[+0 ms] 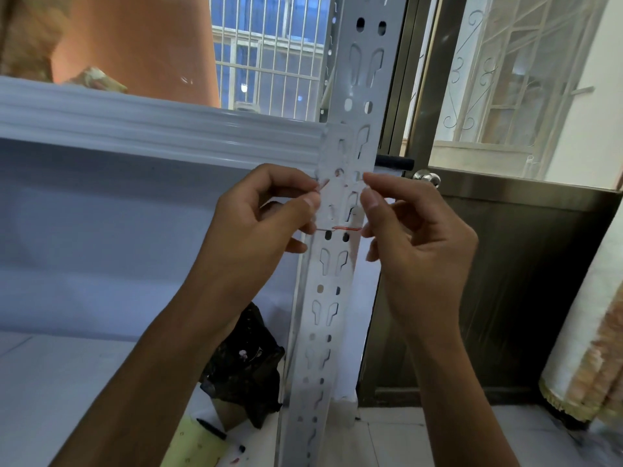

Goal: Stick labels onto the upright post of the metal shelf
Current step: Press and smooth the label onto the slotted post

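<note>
A white upright metal post (pixel 365 82) with rows of keyhole slots and oval holes runs from the near bottom of the view up past the middle, leaning slightly to the right as it rises. At about mid-height a translucent rectangular label (pixel 339 205) lies across its front face; the slots show through it. A thin red double line runs along its lower edge and small red marks sit near its upper left corner. Whether the label is already pressed onto the metal cannot be told.

The left hand (pixel 256 214) grasps the label's left edge, thumb and forefinger pinched together, with the other fingers curled below. The right hand (pixel 414 237) pinches the right edge the same way, its thumb towards the camera. Both forearms reach up from the near edge.

A white ribbed horizontal shelf beam (pixel 161 129) meets the post from the left just above the hands. Below it, left of the post, a crumpled black plastic bag (pixel 242 365) stands on the pale lower surface, with a black marker pen (pixel 210 429) lying nearer. To the right is a dark metal door (pixel 505 281) with a round silver knob (pixel 428 179). Far beyond, white window bars (pixel 269 62) show.
</note>
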